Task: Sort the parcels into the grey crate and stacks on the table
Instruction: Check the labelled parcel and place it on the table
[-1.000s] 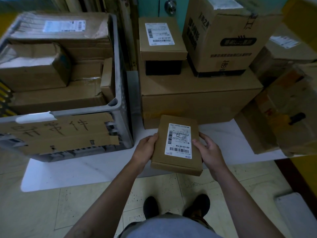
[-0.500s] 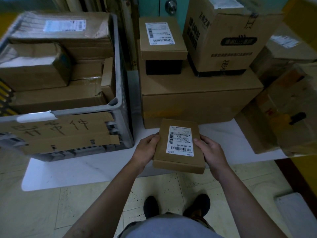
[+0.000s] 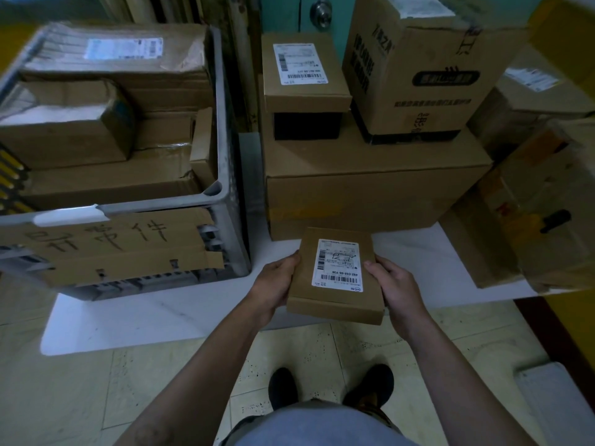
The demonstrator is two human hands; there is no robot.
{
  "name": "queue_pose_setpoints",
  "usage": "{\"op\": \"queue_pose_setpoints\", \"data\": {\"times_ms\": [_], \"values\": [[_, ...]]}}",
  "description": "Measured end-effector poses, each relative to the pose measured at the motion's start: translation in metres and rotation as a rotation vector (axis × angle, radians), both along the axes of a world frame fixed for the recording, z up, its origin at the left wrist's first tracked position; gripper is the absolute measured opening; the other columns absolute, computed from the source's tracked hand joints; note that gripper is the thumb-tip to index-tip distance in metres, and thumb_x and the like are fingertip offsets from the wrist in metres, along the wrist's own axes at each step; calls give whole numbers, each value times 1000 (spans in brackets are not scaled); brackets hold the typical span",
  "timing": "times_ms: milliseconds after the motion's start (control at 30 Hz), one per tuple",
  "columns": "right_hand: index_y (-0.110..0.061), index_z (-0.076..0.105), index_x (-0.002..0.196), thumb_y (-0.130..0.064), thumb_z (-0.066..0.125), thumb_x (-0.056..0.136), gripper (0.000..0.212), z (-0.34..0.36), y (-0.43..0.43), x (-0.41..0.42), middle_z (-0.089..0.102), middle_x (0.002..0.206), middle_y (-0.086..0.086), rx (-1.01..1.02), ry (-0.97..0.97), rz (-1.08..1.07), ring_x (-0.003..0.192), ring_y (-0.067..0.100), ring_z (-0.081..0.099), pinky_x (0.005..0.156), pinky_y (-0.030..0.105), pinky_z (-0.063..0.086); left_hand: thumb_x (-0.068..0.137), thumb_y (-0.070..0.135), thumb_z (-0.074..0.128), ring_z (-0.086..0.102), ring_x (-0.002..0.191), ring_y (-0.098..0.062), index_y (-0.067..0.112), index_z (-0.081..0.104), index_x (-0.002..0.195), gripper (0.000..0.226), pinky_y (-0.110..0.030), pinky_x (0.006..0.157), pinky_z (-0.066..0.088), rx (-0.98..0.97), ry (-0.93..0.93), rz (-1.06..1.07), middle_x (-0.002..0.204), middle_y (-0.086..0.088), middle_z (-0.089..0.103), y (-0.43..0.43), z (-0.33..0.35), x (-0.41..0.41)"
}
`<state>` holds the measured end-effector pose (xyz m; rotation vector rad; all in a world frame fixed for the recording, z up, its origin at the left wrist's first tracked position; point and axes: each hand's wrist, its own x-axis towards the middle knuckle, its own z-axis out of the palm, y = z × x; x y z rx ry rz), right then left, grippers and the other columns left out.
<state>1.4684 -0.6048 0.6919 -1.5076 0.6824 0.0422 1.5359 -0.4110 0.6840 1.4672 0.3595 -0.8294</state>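
A small flat brown parcel (image 3: 335,309) with a white shipping label sits between both hands over the table's front edge. My left hand (image 3: 277,283) grips its left side, and my right hand (image 3: 394,284) grips its right side. The grey crate (image 3: 230,194) stands on the left of the white table (image 3: 161,313), filled with several cardboard boxes. A hand-written cardboard sign (image 3: 109,246) hangs on the crate's front wall. Just behind the parcel, a stack rests on a large flat box (image 3: 370,188), carrying a small labelled box (image 3: 302,72) and a taller printed carton (image 3: 415,66).
More cartons (image 3: 541,201) crowd the right side of the table, some leaning. A teal door with a round knob (image 3: 320,9) is behind the stacks. My shoes (image 3: 283,386) stand on the tiled floor below the table edge.
The parcel has tilted flatter and shifted slightly right, away from me, with both hands still holding it. The crate and the stacks have not moved.
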Motion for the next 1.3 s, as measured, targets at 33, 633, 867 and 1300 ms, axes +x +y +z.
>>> {"op": "queue_pose_setpoints", "data": {"times_ms": [33,633,867,1300], "values": [[-25,71,99,-19,58,98,15,1,0,0,76,84,-2,14,11,-19,71,12,71,58,25,53,102,47,49,74,96,-23,22,73,115,36,-34,81,58,-26,10,-14,101,-4,78,1,1,0],[-13,66,116,-40,48,102,35,3,6,-1,71,93,12,301,40,-197,69,22,61,57,33,52,109,29,35,55,57,-15,11,67,108,37,-30,62,53,-221,23,30,70,-4,65,-3,2,-2],[-16,66,109,-40,48,102,32,6,8,1,71,92,13,298,53,-197,68,22,61,59,33,52,108,27,39,58,63,-15,21,65,114,28,-30,68,53,-235,-11,23,79,-2,70,-5,2,-1],[-17,60,114,-17,32,105,29,3,3,8,63,74,15,325,24,-206,55,23,54,61,37,49,103,32,45,65,74,-18,22,55,137,37,-35,77,51,-371,-64,3,87,-10,68,6,-4,2]]}}
